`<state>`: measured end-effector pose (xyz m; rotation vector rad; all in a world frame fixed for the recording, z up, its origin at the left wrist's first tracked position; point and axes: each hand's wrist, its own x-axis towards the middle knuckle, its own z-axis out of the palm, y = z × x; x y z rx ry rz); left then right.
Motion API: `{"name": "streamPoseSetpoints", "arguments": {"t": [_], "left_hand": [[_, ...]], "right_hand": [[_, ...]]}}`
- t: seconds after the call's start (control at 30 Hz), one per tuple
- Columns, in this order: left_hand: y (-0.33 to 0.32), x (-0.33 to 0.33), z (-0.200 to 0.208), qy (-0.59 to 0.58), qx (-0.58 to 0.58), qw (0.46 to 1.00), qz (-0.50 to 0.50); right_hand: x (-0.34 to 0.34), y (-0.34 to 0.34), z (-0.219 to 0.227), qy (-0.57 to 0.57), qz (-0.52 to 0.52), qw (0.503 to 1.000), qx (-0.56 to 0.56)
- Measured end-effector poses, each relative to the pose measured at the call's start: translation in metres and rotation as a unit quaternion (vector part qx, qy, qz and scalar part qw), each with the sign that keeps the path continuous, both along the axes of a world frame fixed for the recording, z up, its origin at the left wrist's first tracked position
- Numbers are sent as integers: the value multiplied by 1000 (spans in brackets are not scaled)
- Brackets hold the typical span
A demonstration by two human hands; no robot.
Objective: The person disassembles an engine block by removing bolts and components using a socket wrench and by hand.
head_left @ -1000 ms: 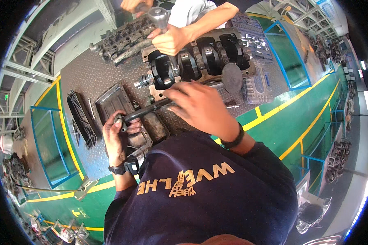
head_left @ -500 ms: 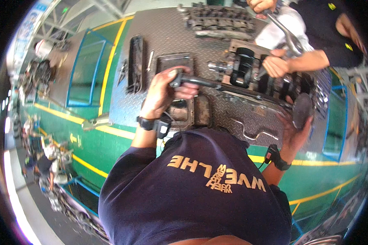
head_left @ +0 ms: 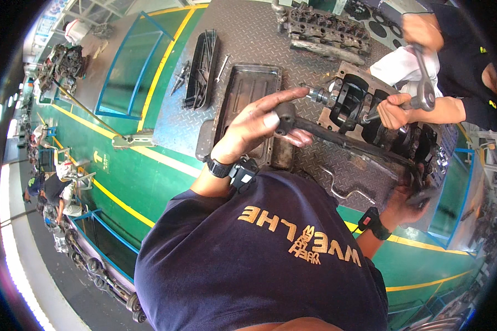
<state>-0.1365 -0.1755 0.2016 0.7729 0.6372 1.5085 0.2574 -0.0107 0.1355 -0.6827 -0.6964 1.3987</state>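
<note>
A long dark metal pipe-like part slants across in front of me, beside the engine block. At its left end, my left hand holds it with the thumb on top; the index finger points straight out towards the splined shaft end. My right hand is at the part's right end, near a dark flat round piece; both are blurred. Across the block, a co-worker's hand steadies a ratchet wrench at its head, and the other hand grips the handle.
On the steel-plate bench lie an oil pan, a narrow tray of long bolts, a spanner, a cylinder head and a bent thin pipe. A yellow-lined green floor surrounds it.
My view has shifted, so the bench sits differently. The part's right end and my right hand have come nearer me. My left index finger has straightened. The co-worker's ratchet handle has swung.
</note>
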Motion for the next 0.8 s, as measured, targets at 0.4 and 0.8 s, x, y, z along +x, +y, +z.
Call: {"name": "streamPoseSetpoints", "arguments": {"t": [0.4,0.8], "left_hand": [[12,18,-1,229,310,922,17],[20,29,-21,169,218,951,139]], "right_hand": [[66,-5,-6,710,177,679,65],[36,-9,49,558,127,795,201]]}}
